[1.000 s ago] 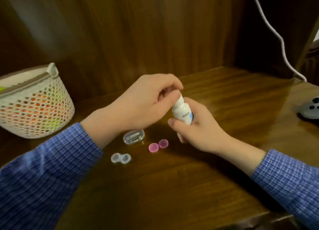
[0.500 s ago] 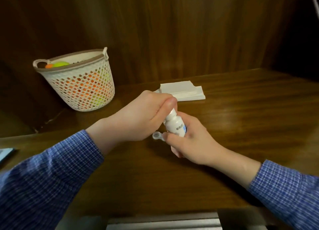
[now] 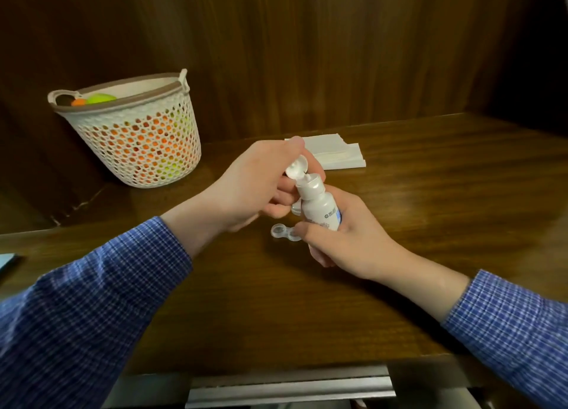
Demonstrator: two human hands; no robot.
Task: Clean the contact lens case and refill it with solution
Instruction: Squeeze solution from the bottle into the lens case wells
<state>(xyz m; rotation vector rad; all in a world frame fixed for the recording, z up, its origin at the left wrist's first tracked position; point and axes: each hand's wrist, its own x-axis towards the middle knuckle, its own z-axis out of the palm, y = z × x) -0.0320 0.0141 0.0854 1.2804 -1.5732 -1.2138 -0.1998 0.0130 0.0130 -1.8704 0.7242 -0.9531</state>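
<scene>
A small white solution bottle [image 3: 319, 207] stands tilted above the wooden table [image 3: 430, 193], gripped by my right hand [image 3: 350, 242]. The clear lens case [image 3: 284, 233], without lids, sticks out to the left from under my right thumb, held against the bottle. The bottle's flip cap [image 3: 296, 168] stands open, and its nozzle is bare. My left hand [image 3: 255, 187] is at the cap, with its index finger behind the lid and the other fingers curled beside the bottle's neck.
A white mesh basket [image 3: 138, 138] with orange and green balls stands at the back left. Folded white tissues [image 3: 335, 155] lie behind my hands. A metal drawer rail [image 3: 289, 390] runs along the near edge. Something blue [image 3: 6, 261] lies at the far left.
The bottle's cap, covered by my left fingers before, is now flipped open. The lens case lay on the table a second ago and is now in my right hand. The pink lids are out of view.
</scene>
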